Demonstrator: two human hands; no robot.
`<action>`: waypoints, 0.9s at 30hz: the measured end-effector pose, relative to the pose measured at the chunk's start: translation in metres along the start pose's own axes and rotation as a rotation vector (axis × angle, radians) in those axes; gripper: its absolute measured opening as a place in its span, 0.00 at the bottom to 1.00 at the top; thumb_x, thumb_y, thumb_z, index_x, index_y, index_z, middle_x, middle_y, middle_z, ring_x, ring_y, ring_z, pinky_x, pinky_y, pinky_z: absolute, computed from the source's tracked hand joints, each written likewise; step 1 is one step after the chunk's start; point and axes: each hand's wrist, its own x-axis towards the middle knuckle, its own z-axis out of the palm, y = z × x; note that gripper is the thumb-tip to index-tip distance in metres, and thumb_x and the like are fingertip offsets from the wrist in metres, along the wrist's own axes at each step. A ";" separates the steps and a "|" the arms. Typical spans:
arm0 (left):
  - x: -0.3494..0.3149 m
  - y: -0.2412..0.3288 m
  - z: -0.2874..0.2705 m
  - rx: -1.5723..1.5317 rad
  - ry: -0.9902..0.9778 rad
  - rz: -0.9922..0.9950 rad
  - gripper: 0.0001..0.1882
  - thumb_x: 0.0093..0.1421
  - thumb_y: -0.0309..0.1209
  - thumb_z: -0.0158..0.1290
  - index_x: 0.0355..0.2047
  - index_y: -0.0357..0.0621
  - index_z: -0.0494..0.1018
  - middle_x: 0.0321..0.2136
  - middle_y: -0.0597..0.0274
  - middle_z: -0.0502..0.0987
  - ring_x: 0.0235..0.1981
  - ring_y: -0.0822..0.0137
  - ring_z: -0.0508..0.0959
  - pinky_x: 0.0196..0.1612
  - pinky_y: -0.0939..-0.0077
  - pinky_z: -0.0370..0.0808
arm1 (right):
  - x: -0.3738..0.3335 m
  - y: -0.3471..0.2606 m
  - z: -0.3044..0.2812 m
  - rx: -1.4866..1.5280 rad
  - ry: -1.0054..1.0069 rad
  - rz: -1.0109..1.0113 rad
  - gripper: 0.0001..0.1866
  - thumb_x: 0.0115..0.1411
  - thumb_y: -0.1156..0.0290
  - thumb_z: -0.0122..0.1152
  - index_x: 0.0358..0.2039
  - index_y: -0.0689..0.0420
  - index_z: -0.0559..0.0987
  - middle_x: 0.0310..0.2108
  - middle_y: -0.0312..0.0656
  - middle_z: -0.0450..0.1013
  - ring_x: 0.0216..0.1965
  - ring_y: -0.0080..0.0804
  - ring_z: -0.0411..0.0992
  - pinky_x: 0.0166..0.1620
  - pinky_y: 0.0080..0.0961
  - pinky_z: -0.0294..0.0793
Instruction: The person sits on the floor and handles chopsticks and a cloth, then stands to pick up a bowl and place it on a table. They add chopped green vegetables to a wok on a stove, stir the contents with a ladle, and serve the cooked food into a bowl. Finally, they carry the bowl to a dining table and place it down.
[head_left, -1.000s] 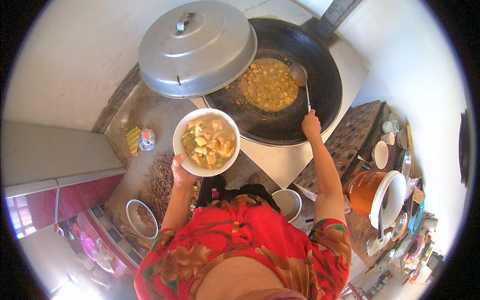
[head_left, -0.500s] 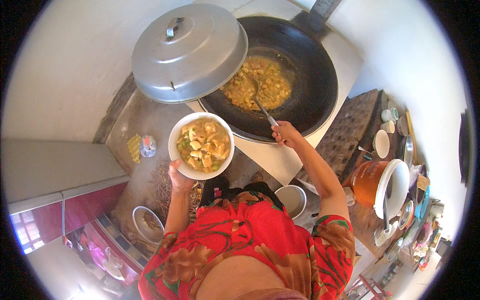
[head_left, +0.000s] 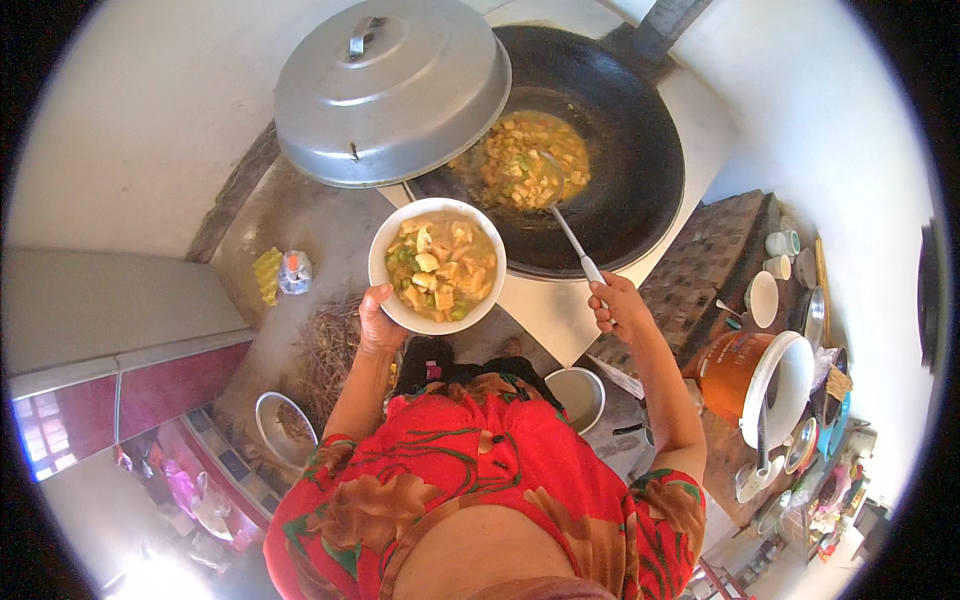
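My left hand (head_left: 381, 318) grips the rim of a white bowl (head_left: 380, 262) from its left side. Chunky yellow stew (head_left: 440, 268) with green bits fills the bowl nearly to the rim. In my right hand (head_left: 620, 305) is the pale handle of a metal ladle (head_left: 575, 238), fingers wrapped round it. Its head rests in the stew (head_left: 530, 160) at the bottom of a large black wok (head_left: 640, 190). A big domed metal lid (head_left: 395, 95) covers the wok's left edge, just beyond the bowl.
A pale stove top (head_left: 545, 318) surrounds the wok. Below sit two metal basins, one (head_left: 285, 430) by dry twigs (head_left: 330, 360), another (head_left: 577, 397) near my body. On the right, a wooden counter holds an orange bucket (head_left: 735, 370) and several bowls. A grey-topped cabinet (head_left: 110, 310) stands left.
The bowl has moved right and slightly up in the picture. My right hand has shifted right and down, and the ladle's head now lies further right in the stew.
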 end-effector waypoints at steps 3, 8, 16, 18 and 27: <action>0.006 -0.007 -0.009 -0.058 -0.043 -0.039 0.41 0.42 0.43 0.54 0.56 0.38 0.55 0.52 0.52 0.64 0.52 0.55 0.66 0.56 0.61 0.61 | -0.017 -0.002 0.002 -0.024 0.061 -0.042 0.11 0.59 0.70 0.48 0.41 0.59 0.66 0.17 0.32 0.60 0.10 0.14 0.54 0.10 0.14 0.52; 0.010 -0.008 -0.017 -0.048 -0.056 -0.061 0.38 0.43 0.40 0.53 0.54 0.36 0.57 0.51 0.52 0.66 0.51 0.57 0.67 0.56 0.63 0.62 | -0.036 -0.005 0.010 -0.062 0.119 -0.121 0.06 0.59 0.69 0.48 0.36 0.56 0.66 0.16 0.30 0.61 0.10 0.12 0.54 0.10 0.12 0.53; 0.013 -0.008 -0.021 -0.006 -0.045 -0.113 0.39 0.43 0.40 0.52 0.55 0.37 0.56 0.51 0.52 0.65 0.51 0.55 0.66 0.56 0.61 0.61 | -0.043 0.003 0.003 0.142 0.013 -0.019 0.07 0.60 0.69 0.48 0.36 0.55 0.65 0.18 0.31 0.60 0.11 0.13 0.53 0.11 0.12 0.52; 0.011 -0.005 -0.018 -0.011 -0.051 -0.115 0.39 0.43 0.40 0.52 0.55 0.37 0.56 0.51 0.52 0.65 0.51 0.55 0.67 0.56 0.61 0.61 | -0.050 0.002 0.009 0.092 0.047 -0.018 0.06 0.60 0.68 0.48 0.36 0.56 0.65 0.18 0.31 0.60 0.11 0.12 0.53 0.11 0.12 0.51; 0.015 -0.012 -0.024 -0.038 -0.058 -0.132 0.38 0.43 0.40 0.53 0.55 0.38 0.57 0.51 0.52 0.66 0.50 0.56 0.67 0.55 0.61 0.62 | -0.032 0.027 -0.010 0.638 -0.321 0.141 0.16 0.61 0.68 0.48 0.47 0.60 0.65 0.17 0.31 0.59 0.11 0.10 0.53 0.10 0.10 0.50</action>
